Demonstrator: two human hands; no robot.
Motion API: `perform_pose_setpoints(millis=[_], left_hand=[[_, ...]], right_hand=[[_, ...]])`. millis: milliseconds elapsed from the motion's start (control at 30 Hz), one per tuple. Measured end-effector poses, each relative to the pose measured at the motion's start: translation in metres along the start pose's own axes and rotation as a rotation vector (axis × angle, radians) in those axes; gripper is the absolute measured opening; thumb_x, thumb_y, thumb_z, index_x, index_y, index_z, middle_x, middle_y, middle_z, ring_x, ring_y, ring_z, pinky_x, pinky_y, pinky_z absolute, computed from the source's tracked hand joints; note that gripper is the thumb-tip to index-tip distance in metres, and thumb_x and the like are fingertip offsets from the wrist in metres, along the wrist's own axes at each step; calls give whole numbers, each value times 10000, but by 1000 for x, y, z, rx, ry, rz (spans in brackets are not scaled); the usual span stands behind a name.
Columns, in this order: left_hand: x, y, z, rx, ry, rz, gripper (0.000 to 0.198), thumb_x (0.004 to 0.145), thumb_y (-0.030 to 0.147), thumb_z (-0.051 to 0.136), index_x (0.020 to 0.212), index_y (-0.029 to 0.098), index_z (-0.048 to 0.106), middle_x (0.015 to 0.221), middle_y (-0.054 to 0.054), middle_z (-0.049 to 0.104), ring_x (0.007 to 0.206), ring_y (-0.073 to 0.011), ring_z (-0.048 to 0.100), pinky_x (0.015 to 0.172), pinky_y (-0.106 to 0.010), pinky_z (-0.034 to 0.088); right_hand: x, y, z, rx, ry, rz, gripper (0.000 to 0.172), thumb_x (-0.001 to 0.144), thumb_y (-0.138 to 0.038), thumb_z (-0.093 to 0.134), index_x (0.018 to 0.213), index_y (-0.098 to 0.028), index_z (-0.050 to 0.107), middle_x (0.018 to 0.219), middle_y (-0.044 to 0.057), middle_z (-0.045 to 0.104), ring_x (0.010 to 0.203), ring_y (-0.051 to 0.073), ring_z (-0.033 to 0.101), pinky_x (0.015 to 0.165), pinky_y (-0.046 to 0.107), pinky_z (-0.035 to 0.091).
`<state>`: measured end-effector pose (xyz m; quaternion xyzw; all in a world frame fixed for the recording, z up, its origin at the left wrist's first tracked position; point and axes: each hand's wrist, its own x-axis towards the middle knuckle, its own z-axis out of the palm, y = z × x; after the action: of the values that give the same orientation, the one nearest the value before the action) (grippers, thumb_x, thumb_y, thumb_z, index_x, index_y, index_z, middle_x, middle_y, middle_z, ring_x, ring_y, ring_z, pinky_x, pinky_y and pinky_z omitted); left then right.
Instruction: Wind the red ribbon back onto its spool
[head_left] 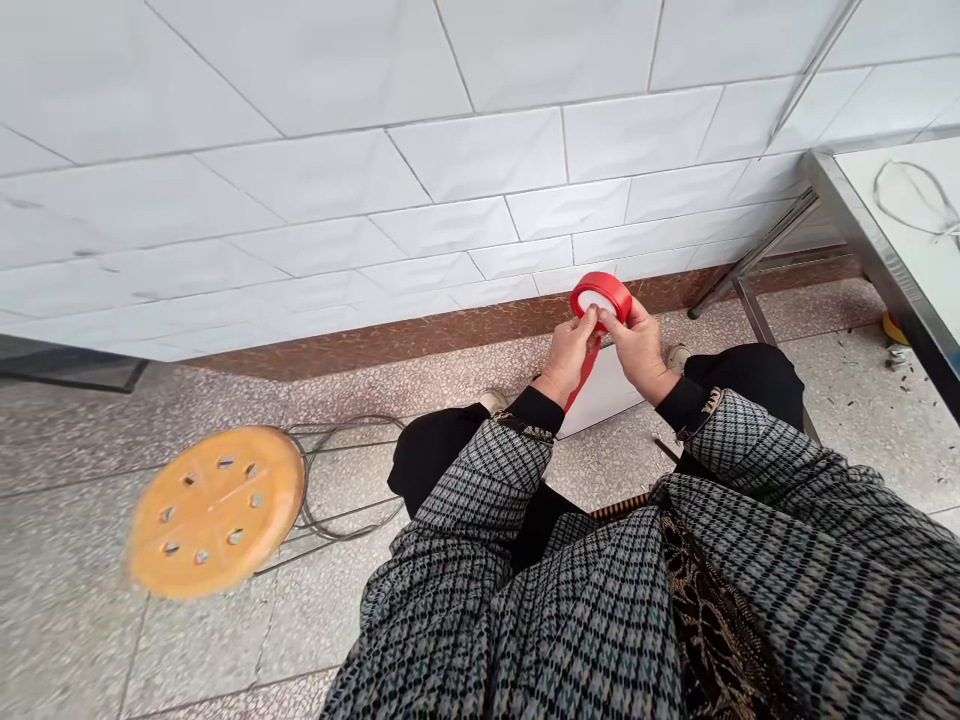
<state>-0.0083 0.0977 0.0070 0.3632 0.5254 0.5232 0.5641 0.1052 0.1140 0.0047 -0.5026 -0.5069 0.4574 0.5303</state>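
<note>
A red roll of tape (601,291) is held up in front of my knees, near the foot of the white tiled wall. My right hand (642,345) grips the roll from the right side, fingers closed on its rim. My left hand (568,351) pinches the loose red tape end (583,375), which hangs down from the roll between both hands. A white flat object (604,395) stands on the floor behind my wrists, partly hidden by them.
A round orange stool seat (215,509) with holes, on a wire frame, stands at my left. A steel table (885,255) with a white cable (916,200) on it is at the right. The floor is speckled stone tile.
</note>
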Motion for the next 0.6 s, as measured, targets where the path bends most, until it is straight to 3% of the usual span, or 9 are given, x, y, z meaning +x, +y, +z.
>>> perform_pose_setpoints(millis=[133,267,400,600], left_hand=[[-27,-10,-5,-6,-104,29,671,844,821,676,652,215,460,606,27,417,591,-102,349,579,-292,328],[-64,-22,-10,106,-247,87,649,863,809,656,689,198,527,650,8,476,633,-118,401,608,-294,356],[-104,-32,5,31,-221,67,539,985,677,568,723,212,490,667,12,473,652,-126,433,661,-295,406],[-139,-28,31,80,-83,73,449,1033,478,548,691,227,402,628,38,396,615,-111,359,618,-280,349]], right_hand=[[-38,-11,-15,-21,-49,-30,371,848,-461,759,1144,-248,689,1191,65,731,1126,245,663,1114,400,506],[-77,-16,-33,-45,-43,-4,335,842,-489,720,1075,-255,663,1121,55,713,1064,237,659,1055,380,525],[-112,-19,-48,-51,-19,21,324,815,-501,707,1014,-251,655,1075,43,703,1091,241,656,1040,372,521],[-146,-36,-64,-3,-31,-37,437,792,-447,738,1166,-239,647,1211,71,716,1161,249,652,1127,398,481]])
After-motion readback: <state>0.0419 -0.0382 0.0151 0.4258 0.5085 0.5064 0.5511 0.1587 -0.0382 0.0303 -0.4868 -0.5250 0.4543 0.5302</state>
